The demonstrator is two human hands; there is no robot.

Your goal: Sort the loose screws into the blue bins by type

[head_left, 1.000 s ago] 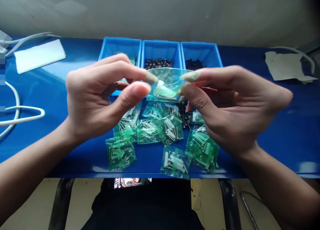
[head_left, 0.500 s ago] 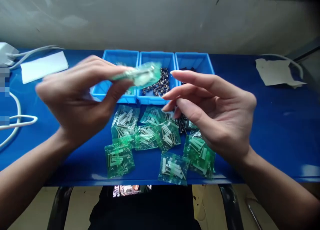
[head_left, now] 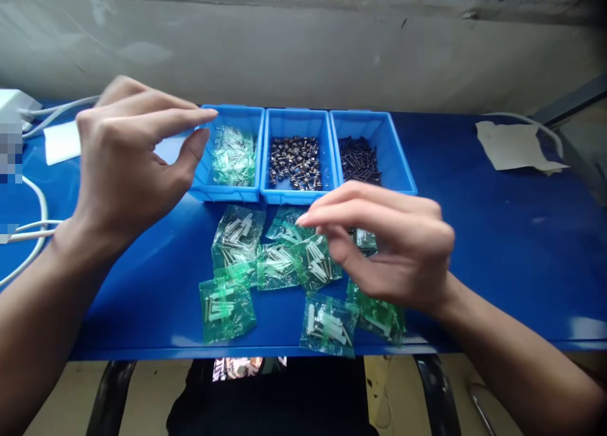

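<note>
My left hand hovers at the left end of the blue bins, its thumb and forefinger apart with nothing between them. Right beside those fingertips is the left bin, holding several green-tinted clear packets. My right hand, slightly blurred, is over the packets on the table, fingers stretched out and thumb lower; I see nothing held in it. Under and around it lie several small green plastic packets of screws and white wall plugs, among them one packet at the front and another farther left.
The middle bin contains short metal screws, and the right bin dark screws. Paper lies at the right of the blue table. White cables and a white card are at the left.
The green packet in my left hand has left its fingers, and that hand has moved left and opened. My right hand has come down towards the packets on the table.
</note>
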